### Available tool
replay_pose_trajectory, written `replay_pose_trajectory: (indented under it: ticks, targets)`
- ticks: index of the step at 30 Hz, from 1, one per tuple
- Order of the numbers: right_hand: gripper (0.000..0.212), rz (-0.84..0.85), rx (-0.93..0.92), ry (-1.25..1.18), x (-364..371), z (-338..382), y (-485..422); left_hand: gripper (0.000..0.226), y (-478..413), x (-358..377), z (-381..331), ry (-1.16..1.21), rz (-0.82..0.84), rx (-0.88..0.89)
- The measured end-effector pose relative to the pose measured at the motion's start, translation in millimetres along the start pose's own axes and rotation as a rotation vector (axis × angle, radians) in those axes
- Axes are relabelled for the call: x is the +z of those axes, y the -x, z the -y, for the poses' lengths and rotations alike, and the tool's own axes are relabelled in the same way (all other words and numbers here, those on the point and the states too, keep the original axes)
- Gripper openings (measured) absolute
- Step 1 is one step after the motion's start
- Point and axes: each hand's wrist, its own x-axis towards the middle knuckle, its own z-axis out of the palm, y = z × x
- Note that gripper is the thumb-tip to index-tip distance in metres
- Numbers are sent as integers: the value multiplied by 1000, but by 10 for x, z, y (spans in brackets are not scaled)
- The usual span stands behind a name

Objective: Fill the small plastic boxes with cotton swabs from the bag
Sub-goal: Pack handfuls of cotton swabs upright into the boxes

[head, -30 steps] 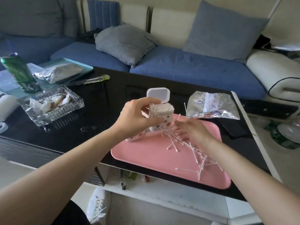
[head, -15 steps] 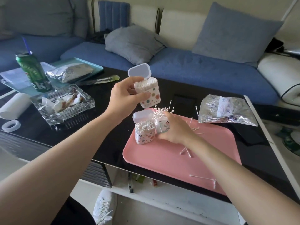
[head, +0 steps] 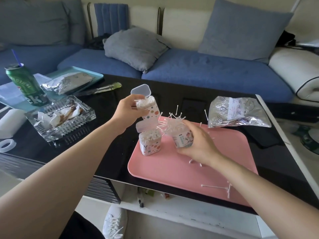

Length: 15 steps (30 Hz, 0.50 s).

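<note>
Near the centre of the frame, the left hand [head: 126,112] grasps a dotted box [head: 151,110] in the air. Its lid is flipped open and its mouth is packed flat with cotton swabs [head: 145,102]. Just below it a standing box [head: 150,144] rests upright on the left end of the pink tray [head: 172,171], also with the lid up and filled to the brim. To the right, the right hand [head: 198,144] is wrapped around a third box [head: 183,138], which is tilted toward the left. A disorderly bunch [head: 172,122] sticks out of it, many tips well above the rim.

By my judgement two boxes are finished except for closing the lids, and the third needs its contents pushed down and made even. A few loose swabs [head: 215,187] lie on the tray at the lower right, with some more near the right wrist, not yet collected.

The bag [head: 236,111] lies on the black table [head: 172,94] right of centre, just behind the tray. How much remains inside it I cannot tell. At the left of the frame stand a glass ashtray [head: 60,121] and a green can [head: 25,87].
</note>
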Motion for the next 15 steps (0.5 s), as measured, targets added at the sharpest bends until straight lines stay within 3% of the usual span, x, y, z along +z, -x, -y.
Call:
replay_pose_trajectory:
  ticks: [10,15]
  targets:
    - [106,-39,12,-68,-283,-288,244,51,-26,106,132,-61,101,1]
    - [98,-37,-4,-108,-408,-388,319,42,9,133,118,-110,174,-16]
